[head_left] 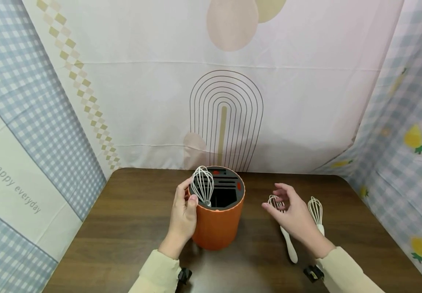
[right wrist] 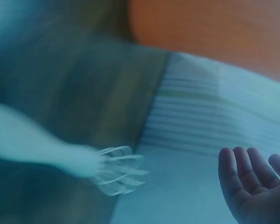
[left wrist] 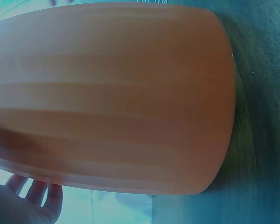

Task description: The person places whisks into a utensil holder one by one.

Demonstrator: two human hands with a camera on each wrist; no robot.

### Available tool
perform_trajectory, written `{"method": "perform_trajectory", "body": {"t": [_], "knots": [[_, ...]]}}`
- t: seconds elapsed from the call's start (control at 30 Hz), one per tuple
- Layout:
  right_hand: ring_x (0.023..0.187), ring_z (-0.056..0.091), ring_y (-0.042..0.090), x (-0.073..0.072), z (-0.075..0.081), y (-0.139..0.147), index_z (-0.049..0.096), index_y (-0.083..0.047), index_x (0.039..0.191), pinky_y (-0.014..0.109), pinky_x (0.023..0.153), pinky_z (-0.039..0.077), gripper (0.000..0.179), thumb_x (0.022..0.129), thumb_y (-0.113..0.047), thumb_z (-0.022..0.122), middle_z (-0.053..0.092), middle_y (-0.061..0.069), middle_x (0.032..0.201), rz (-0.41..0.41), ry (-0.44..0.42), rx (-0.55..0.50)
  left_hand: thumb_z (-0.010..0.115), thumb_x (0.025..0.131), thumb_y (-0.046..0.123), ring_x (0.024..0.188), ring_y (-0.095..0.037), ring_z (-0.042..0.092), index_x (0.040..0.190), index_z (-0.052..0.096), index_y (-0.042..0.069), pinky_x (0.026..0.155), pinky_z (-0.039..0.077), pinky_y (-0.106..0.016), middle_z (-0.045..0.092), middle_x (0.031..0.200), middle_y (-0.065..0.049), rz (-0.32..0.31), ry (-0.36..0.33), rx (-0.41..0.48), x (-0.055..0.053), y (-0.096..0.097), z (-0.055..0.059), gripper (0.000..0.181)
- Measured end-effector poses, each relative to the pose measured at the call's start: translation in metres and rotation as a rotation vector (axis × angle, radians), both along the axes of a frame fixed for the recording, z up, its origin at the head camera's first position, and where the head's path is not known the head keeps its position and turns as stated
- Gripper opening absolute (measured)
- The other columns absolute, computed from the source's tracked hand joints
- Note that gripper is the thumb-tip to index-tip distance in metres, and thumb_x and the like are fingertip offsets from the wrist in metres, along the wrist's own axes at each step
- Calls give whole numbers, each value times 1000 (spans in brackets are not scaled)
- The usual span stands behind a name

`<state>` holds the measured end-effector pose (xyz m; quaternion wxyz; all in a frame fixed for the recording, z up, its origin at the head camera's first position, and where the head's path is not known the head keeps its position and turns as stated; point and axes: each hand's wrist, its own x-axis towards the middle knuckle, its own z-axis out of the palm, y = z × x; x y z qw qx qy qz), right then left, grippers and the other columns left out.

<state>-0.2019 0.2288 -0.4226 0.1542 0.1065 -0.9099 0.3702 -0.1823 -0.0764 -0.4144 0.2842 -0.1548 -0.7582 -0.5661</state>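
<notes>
An orange utensil holder [head_left: 216,230] with a black slotted top stands upright on the table. A whisk [head_left: 203,184] with a white wire head sits in it, wires up, at the left of the top. My left hand [head_left: 184,211] holds the holder's left side, thumb at the rim close to that whisk; in the left wrist view the holder's wall [left wrist: 130,98] fills most of the frame. My right hand [head_left: 293,213], fingers loosely bent with nothing between them, hovers over a white-handled whisk [head_left: 289,246] lying on the table, partly covering its wires.
Another white whisk [head_left: 315,211] lies just right of my right hand, its handle hidden behind the forearm. The brown wooden table [head_left: 123,228] meets a printed cloth backdrop [head_left: 152,101] at its far edge. Checked cloth [head_left: 409,171] hangs on the right.
</notes>
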Motion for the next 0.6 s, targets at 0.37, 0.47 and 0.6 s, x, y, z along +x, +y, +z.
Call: {"method": "perform_trajectory", "body": {"t": [0.37, 0.47, 0.6], "knots": [[97, 59, 26, 12, -47, 39, 43, -5, 135, 40, 77, 51, 73, 83, -47, 73, 59, 14, 115, -74, -136, 4, 47, 97, 13, 87, -35, 52, 137, 44, 0, 74, 44, -32, 50, 105, -20, -5, 0, 1, -1, 0, -2, 42], [96, 60, 26, 14, -54, 45, 43, -3, 135, 41, 77, 49, 74, 83, -48, 72, 60, 15, 115, -109, -179, 23, 47, 97, 13, 88, -34, 52, 136, 44, 0, 74, 44, -33, 50, 105, -19, -2, 6, 1, -1, 1, -2, 42], [95, 61, 25, 15, -62, 49, 43, -2, 135, 40, 77, 49, 76, 84, -50, 71, 61, 17, 117, -140, -259, 28, 47, 95, 10, 88, -35, 52, 136, 45, -1, 75, 44, -34, 50, 104, -18, 3, 8, 2, -1, 1, -2, 42]]}}
